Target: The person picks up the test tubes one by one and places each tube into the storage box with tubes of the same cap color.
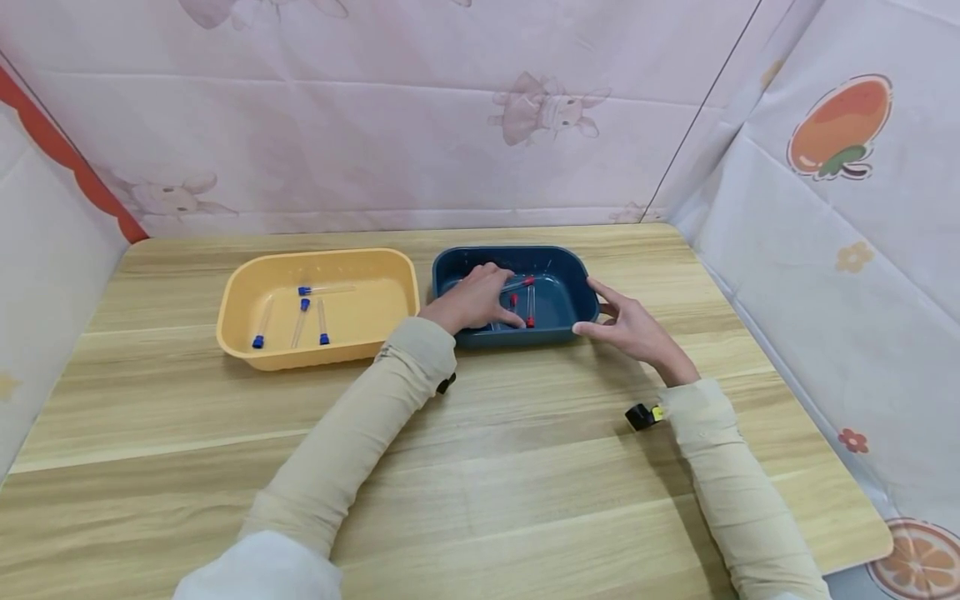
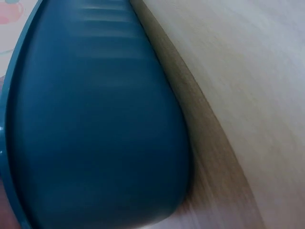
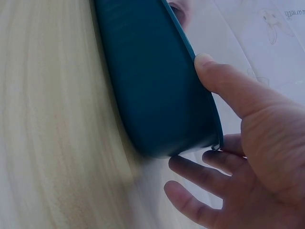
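Note:
My left hand [image 1: 474, 297] reaches over the front wall into a dark blue plastic tub [image 1: 551, 310], thumb and fingers spread apart above the tubes. Several slim clear tubes with red caps [image 1: 530, 322] lie inside, some partly hidden under that hand. At the tub's right end, my right hand [image 1: 626, 327] holds the corner. In the right wrist view its thumb [image 3: 205, 67] presses on the rim, while the fingers [image 3: 195, 174] reach round the end wall. The left wrist view has mostly the tub's outer wall [image 2: 100, 124].
Left of the blue tub stands a yellow tub [image 1: 375, 317], holding several clear tubes with blue caps [image 1: 324, 338]. Both rest on a wood-grain table [image 1: 480, 467]. Printed cloth walls [image 1: 420, 142] rise behind and at the sides.

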{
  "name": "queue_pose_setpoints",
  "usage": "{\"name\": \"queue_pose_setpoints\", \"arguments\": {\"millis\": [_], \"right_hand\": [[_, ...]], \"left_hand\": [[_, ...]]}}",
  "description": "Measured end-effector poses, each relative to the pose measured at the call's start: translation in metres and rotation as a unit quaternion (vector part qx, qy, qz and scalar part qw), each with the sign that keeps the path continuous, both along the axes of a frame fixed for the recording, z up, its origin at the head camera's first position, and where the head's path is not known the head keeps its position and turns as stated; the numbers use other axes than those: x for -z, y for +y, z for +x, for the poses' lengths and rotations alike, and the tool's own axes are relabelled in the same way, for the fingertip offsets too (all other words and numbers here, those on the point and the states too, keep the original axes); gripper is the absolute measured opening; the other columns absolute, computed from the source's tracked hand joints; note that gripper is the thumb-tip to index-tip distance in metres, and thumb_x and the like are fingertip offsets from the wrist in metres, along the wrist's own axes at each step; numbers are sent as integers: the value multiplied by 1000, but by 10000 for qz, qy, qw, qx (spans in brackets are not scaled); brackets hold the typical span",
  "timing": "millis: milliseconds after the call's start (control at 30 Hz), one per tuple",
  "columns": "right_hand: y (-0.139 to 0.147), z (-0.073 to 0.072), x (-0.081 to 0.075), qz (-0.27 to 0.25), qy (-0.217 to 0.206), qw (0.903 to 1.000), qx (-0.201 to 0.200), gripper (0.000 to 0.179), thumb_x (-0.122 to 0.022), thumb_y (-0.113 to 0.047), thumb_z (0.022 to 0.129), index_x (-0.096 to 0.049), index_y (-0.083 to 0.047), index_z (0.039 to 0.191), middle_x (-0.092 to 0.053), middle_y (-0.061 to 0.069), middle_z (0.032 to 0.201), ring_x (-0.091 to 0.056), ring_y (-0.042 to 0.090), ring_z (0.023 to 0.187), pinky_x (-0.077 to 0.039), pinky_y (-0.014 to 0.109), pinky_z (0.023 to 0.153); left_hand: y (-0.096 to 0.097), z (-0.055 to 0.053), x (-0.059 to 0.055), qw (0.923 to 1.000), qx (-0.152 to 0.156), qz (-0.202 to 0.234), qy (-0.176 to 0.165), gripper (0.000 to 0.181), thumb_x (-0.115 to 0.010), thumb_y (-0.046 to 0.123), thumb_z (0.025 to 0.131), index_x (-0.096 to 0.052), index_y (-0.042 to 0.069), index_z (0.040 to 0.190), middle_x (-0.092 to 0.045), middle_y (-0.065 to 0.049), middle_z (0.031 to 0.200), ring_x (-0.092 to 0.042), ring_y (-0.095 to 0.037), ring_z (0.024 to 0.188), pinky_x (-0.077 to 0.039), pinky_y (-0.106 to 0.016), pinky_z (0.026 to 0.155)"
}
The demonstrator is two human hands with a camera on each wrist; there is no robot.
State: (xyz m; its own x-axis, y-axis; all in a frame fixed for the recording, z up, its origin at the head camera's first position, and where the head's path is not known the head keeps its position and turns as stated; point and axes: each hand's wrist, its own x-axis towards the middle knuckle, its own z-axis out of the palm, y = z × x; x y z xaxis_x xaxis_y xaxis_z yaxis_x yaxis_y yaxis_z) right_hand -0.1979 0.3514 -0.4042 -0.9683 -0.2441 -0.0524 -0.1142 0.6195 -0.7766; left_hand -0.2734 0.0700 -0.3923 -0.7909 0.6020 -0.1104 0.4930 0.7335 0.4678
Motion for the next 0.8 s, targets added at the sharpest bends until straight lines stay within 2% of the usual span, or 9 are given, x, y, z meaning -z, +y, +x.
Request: {"name": "queue_pose_setpoints", "arguments": {"millis": [233, 467, 667, 800], "right_hand": [[0, -2, 1, 45, 17, 10000, -46, 88, -76, -26, 97, -24, -6, 164, -25, 18, 167, -50, 39, 139, -54, 24, 93], [0, -3, 1, 110, -23, 9999, -45, 89, -75, -29, 97, -22, -7, 165, -26, 16, 168, -50, 38, 139, -53, 45, 101], [2, 0, 0, 81, -104, 9999, -73, 88, -74, -29, 99, -20, -8, 165, -23, 16, 169, -47, 38, 141, -49, 49, 105], [2, 0, 0, 58, -83, 9997, -205, 88, -72, -28, 100, -17, -7, 166, -21, 17, 169, -47, 39, 141, -48, 51, 106]], "left_hand": [[-7, 5, -7, 9999, -75, 73, 55, 75, -73, 42, 97, -44, 7, 156, -45, -13, 152, -42, -27, 137, -38, -42, 116], [-17, 15, -15, 9985, -135, 482, 209, 64, -65, 39, 103, -46, 8, 155, -47, -11, 151, -44, -26, 138, -38, -42, 117], [-29, 27, -21, 9965, -134, 709, 422, 61, -61, 36, 106, -45, 5, 155, -46, -12, 154, -42, -27, 141, -36, -42, 119], [-38, 37, -25, 9965, -208, 689, 422, 60, -54, 35, 109, -38, 5, 159, -40, -12, 160, -32, -29, 150, -29, -43, 123]]}}
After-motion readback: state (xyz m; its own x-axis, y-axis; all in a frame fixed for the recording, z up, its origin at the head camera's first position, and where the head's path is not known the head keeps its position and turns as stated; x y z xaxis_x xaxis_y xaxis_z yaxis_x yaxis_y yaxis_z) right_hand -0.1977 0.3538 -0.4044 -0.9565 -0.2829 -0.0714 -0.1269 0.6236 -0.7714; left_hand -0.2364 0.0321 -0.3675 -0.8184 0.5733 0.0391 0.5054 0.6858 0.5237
